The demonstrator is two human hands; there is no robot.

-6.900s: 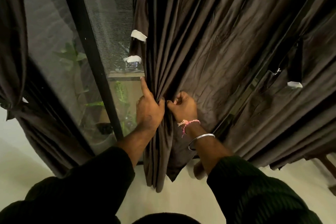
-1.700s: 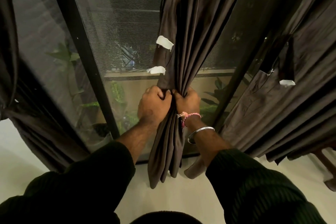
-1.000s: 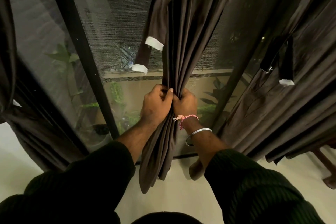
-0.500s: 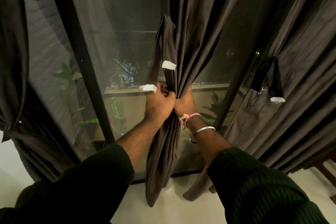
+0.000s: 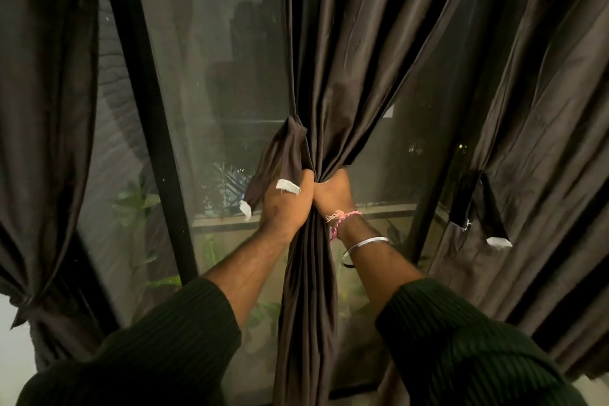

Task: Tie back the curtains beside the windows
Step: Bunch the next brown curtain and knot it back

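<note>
A dark brown curtain hangs in front of the window and is bunched into a narrow bundle at mid-height. My left hand and my right hand grip that bundle from either side, pressed together, fingers hidden in the folds. A brown fabric tie-back strap with two white end patches drapes over my left hand. Below my hands the gathered curtain falls straight down.
A tied-back curtain hangs at the left. Another loose curtain fills the right, with its own strap dangling. A black window frame post stands between the panes. Plants show outside.
Both hands have squeezed the spread curtain into a tight bundle and slid up it. The strap has swung onto my left hand. The view has tilted upward.
</note>
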